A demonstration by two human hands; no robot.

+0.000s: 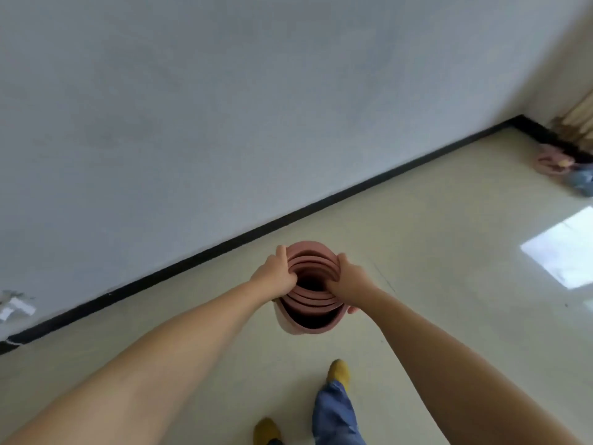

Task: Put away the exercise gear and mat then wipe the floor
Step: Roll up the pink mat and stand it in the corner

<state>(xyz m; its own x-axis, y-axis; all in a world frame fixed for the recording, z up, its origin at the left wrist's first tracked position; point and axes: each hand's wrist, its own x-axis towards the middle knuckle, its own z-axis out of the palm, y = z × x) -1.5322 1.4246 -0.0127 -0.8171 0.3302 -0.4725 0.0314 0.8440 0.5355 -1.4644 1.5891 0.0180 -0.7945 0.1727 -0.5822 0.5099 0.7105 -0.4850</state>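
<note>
We are gripping the rolled pink exercise mat [309,303], standing upright above the floor [433,252] near the wall, with our 2 hands, left [277,273] and right [348,281], clamping its soft, light, springy top rim so the coils stay put.

- Both forearms [179,342] are bare, with no sleeves showing.
- The hands, left hand [272,274] and right hand [351,281], wear no gloves.
- Blue denim trouser leg [335,412], loose at the hem.
- Mustard-yellow slippers [338,370] on both feet.
</note>
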